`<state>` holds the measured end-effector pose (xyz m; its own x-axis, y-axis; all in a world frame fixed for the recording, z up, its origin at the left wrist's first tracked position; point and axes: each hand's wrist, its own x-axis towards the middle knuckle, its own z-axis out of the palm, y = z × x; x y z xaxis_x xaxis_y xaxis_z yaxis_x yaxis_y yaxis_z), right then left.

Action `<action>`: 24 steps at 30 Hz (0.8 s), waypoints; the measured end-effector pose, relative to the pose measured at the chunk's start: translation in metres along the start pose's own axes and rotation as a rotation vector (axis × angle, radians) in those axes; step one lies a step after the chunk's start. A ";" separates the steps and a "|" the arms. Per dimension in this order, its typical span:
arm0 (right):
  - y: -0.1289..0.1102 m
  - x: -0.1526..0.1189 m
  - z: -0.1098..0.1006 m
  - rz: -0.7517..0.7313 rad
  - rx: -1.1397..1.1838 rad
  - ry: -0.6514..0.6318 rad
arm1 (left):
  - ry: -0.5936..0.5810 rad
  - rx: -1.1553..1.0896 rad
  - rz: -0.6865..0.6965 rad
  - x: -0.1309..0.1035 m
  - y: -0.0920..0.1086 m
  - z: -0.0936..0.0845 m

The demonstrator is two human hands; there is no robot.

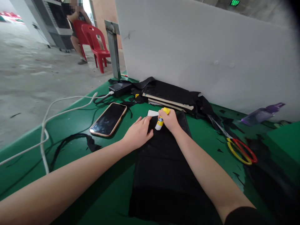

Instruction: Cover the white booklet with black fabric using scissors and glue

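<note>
Glue stick (160, 122) gripped tightly in right hand (171, 119), slanting near-left over black cloth (164, 168), right of flat, empty left hand (137, 132).

White panel (201, 56) fills upper middle and right, faint scuffs and smudges on it. Green tabletop (75, 125) across lower frame, edge running diagonally at left. Upright grey post (114, 53) at the panel's left end. Grey floor (47, 84), left side, with pale glare patches and dark scraps. Upper left: pale wall (29, 15) with a cord, tall grey-and-dark unit (58, 26) on casters, two red chairs (103, 53), person seated on the rear one. Peach wall (102, 12) behind, bright opening beside it. Bright light far left. Top right: glowing green display (234, 2), grey surface behind, darkened corner.
</note>
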<state>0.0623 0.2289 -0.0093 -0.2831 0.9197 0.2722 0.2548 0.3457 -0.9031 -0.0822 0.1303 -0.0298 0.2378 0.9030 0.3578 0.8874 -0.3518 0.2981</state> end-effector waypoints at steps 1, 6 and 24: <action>0.001 0.001 -0.002 -0.003 0.041 0.044 | 0.000 0.003 -0.001 0.000 0.000 0.000; 0.007 0.008 -0.013 0.006 0.181 0.413 | 0.012 0.007 -0.014 0.000 -0.001 0.002; -0.004 0.000 -0.004 -0.155 -0.383 0.095 | -0.007 -0.001 0.026 0.000 -0.001 -0.001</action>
<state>0.0652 0.2285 -0.0044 -0.2634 0.8584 0.4403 0.5466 0.5088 -0.6651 -0.0834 0.1306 -0.0291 0.2639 0.8951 0.3595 0.8805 -0.3757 0.2891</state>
